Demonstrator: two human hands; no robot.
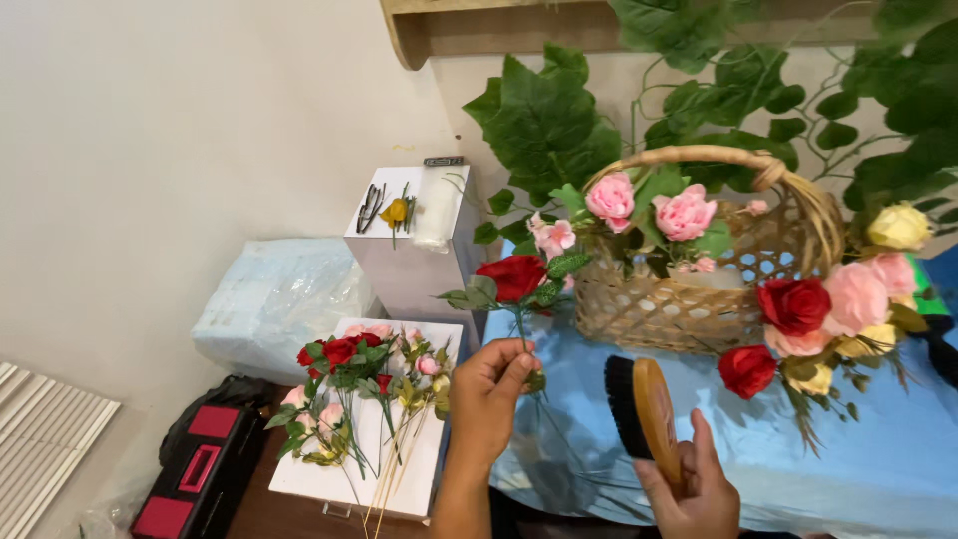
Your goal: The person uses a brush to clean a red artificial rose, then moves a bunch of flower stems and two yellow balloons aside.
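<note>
Left hand: my left hand [491, 384] pinches the thin stem of a red rose [511, 276], fingers closed low on it so the bloom stands clear.
Right hand: my right hand [692, 489] wraps the wooden brush [642, 416], bristles turned left toward the rose.
Rose position: upright, just left of the woven basket [689, 299].
Near left: spare flowers [364, 384] lie on a white board [399, 479].
Surface: blue cloth [898, 459] lies under the basket.
</note>
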